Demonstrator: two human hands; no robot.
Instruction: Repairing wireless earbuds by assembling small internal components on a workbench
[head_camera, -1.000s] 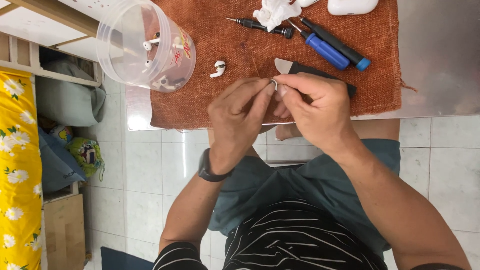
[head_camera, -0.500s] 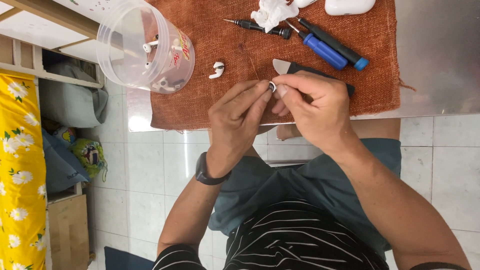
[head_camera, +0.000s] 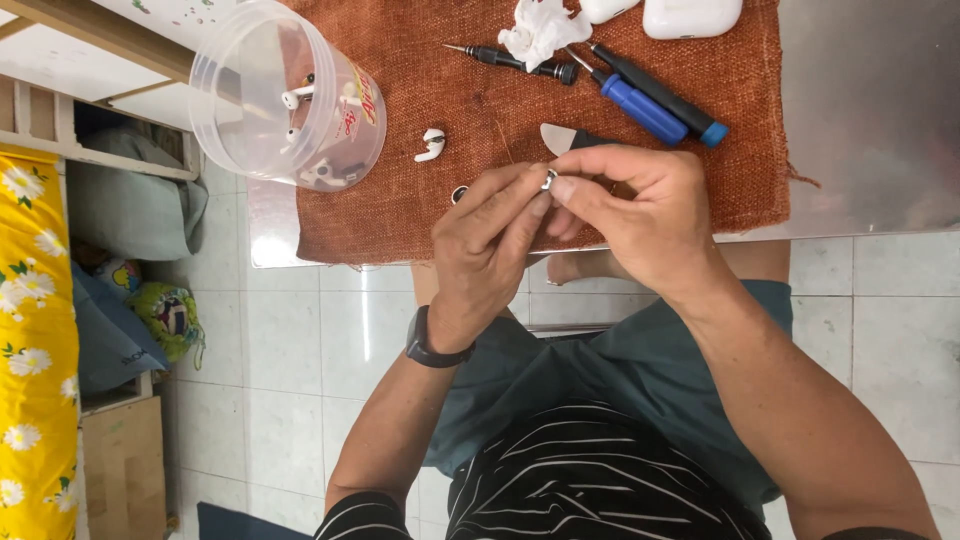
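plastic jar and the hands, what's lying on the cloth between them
In the head view, a loose white earbud lies on the brown cloth between the clear plastic jar and the left hand; a small dark ring-like part sits beside the fingers.

Bright, even light; sharp focus. Soft glare on metal tabletop (head_camera: 870, 110) and floor tiles (head_camera: 340, 330). Faint shadows under hands.

Pale glossy floor tiles (head_camera: 310, 350); metal tabletop (head_camera: 870, 110); perhaps wooden shelving (head_camera: 90, 60).
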